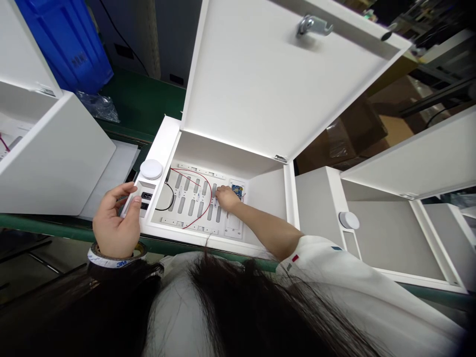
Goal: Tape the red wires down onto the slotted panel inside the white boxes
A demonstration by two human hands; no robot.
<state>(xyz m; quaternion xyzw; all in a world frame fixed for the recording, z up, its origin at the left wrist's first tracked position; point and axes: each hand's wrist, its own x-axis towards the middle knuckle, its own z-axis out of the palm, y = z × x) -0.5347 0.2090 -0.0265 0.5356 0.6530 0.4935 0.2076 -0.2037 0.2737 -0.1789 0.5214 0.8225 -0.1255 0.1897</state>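
A white metal cabinet point(159, 144) lies in front of me with its door point(253, 84) raised. My left hand point(117, 220) grips the white socket panel point(141, 186) at the cabinet's left side, thumb and fingertips around its edge. Black sockets point(146, 196) show in that panel, below a round white cap point(150, 169). Inside the cabinet, my right hand point(226, 198) reaches down to the slotted white plate point(186, 186), fingers bent together; anything in them is hidden. Close to it sits a blue circuit board point(237, 190). A red wire point(211, 191) and a black wire point(172, 198) curve over the plate.
Another white cabinet point(316, 193) stands to the right, and one more point(63, 148) to the left, both with raised doors. Behind are a blue bin point(67, 44) and a clear plastic bag point(98, 105) on the green bench point(148, 96). A metal cam lock point(314, 25) juts from the door.
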